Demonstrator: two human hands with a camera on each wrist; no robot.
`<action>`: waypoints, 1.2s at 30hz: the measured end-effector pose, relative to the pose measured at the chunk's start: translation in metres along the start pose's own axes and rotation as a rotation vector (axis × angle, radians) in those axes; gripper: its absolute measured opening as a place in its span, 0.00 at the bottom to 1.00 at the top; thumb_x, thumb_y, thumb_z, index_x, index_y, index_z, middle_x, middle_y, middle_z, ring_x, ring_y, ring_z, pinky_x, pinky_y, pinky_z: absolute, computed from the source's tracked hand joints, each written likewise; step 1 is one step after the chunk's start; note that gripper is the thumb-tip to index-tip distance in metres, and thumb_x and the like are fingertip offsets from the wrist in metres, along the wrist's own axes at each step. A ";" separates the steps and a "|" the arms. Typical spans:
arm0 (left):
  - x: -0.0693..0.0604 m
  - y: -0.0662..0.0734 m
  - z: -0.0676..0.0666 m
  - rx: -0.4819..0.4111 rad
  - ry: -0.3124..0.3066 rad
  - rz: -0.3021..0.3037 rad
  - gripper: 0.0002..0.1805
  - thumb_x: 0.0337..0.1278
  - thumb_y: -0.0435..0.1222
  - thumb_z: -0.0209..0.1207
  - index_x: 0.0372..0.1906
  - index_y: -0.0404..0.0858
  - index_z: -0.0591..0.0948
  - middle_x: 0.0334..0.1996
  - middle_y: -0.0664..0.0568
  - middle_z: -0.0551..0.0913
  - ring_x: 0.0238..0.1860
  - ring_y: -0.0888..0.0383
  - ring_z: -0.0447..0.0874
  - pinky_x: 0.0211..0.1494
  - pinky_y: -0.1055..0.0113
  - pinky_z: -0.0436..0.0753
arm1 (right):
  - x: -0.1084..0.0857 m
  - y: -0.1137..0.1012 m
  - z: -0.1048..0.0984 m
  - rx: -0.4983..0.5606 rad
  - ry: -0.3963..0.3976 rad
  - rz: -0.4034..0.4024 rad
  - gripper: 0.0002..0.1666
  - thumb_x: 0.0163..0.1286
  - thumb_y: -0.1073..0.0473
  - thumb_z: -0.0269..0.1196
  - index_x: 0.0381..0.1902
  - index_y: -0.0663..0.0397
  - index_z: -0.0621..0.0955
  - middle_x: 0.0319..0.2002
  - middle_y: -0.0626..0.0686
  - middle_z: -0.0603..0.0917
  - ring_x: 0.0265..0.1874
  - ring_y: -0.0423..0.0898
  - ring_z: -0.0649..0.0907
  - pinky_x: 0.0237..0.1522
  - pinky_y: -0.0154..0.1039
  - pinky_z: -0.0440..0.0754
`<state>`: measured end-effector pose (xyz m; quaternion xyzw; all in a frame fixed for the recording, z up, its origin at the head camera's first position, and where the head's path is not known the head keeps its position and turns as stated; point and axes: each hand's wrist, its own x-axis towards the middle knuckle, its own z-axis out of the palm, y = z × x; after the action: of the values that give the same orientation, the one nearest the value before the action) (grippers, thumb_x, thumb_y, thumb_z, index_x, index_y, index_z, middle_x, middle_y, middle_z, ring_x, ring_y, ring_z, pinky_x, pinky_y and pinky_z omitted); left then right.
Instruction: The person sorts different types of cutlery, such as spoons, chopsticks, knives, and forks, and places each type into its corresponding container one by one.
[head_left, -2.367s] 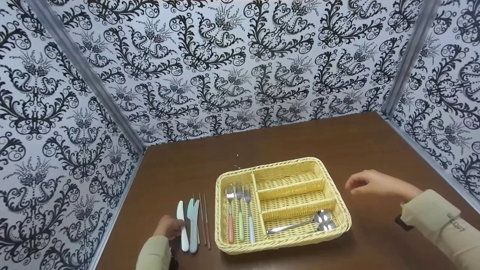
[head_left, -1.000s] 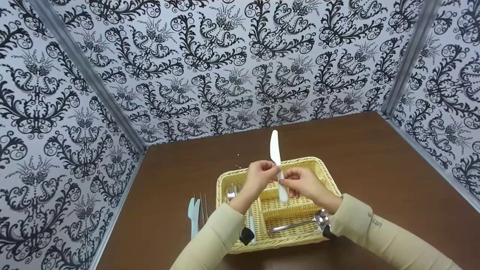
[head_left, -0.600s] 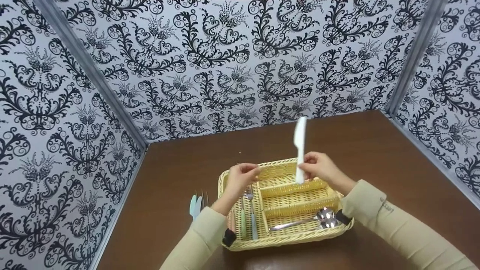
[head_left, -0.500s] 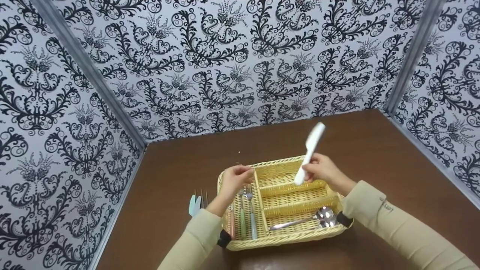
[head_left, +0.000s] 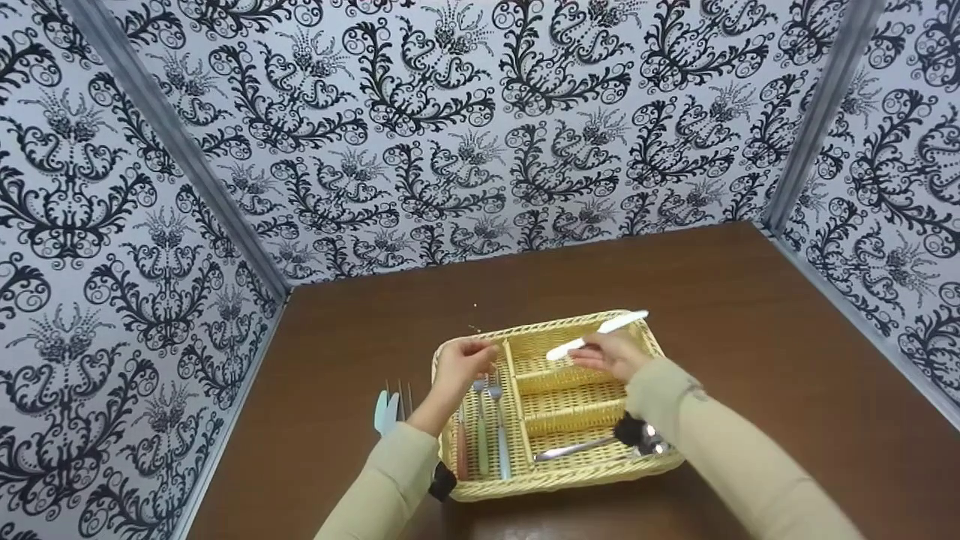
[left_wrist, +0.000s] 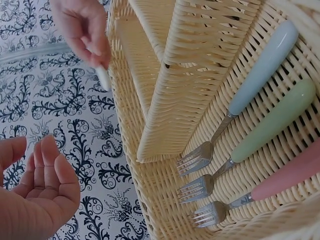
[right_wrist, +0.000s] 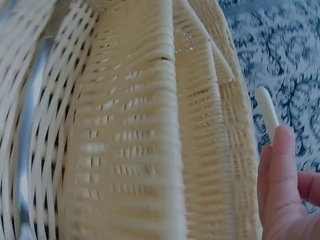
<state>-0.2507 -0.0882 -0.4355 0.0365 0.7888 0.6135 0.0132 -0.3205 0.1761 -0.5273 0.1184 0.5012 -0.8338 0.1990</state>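
Note:
My right hand (head_left: 613,354) grips a white table knife (head_left: 624,321) above the back compartment of the yellow wicker cutlery basket (head_left: 555,487). The knife lies slanted, blade tip toward the back right corner; its handle end (right_wrist: 267,106) shows past my fingers in the right wrist view. My left hand (head_left: 459,367) hovers over the basket's left compartment, fingers loosely bent and holding nothing. Under it lie a pink-handled fork (left_wrist: 290,172), a green-handled fork (left_wrist: 275,120) and a light blue-handled fork (left_wrist: 265,67). Spoons (head_left: 574,448) lie in the front compartment, their bowls partly covered by my right wrist.
Left of the basket, a mint knife (head_left: 381,409) and a light blue knife (head_left: 391,412) lie on the brown table (head_left: 337,345), beside thin chopsticks (head_left: 405,397). My left sleeve hides their lower parts. Patterned walls (head_left: 450,150) enclose the table.
The white knife went from the table to my left hand, then to my right hand. It has since tilted from upright toward level and come lower over the back compartment. My left hand let go.

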 end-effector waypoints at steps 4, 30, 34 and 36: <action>0.002 -0.002 -0.001 0.000 0.023 -0.001 0.11 0.51 0.32 0.60 0.35 0.25 0.81 0.23 0.44 0.83 0.18 0.64 0.79 0.21 0.75 0.76 | 0.073 0.026 -0.035 0.143 -0.062 0.129 0.20 0.68 0.68 0.49 0.54 0.79 0.63 0.44 0.77 0.76 0.44 0.62 0.81 0.47 0.47 0.79; 0.003 -0.021 -0.053 -0.001 0.152 -0.064 0.15 0.55 0.31 0.57 0.43 0.21 0.78 0.31 0.38 0.83 0.22 0.62 0.79 0.29 0.66 0.81 | -0.003 -0.052 0.026 0.026 -0.114 0.194 0.19 0.67 0.67 0.49 0.55 0.70 0.64 0.60 0.74 0.64 0.56 0.64 0.72 0.56 0.49 0.72; -0.002 -0.042 -0.082 0.072 0.222 -0.065 0.15 0.51 0.30 0.58 0.40 0.21 0.78 0.29 0.41 0.83 0.23 0.62 0.78 0.28 0.68 0.80 | -0.052 -0.090 0.035 -0.435 -0.161 0.034 0.23 0.69 0.60 0.49 0.57 0.70 0.64 0.55 0.72 0.71 0.52 0.59 0.77 0.55 0.48 0.73; -0.006 -0.056 -0.097 0.190 0.229 -0.081 0.14 0.50 0.30 0.59 0.39 0.21 0.78 0.29 0.41 0.83 0.23 0.61 0.79 0.28 0.69 0.79 | -0.072 -0.102 0.031 -0.613 -0.177 -0.051 0.27 0.69 0.57 0.51 0.58 0.71 0.63 0.49 0.68 0.77 0.44 0.54 0.82 0.50 0.46 0.77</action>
<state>-0.2532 -0.1956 -0.4658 -0.0645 0.8405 0.5351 -0.0555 -0.3015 0.2070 -0.4041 -0.0328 0.7124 -0.6559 0.2474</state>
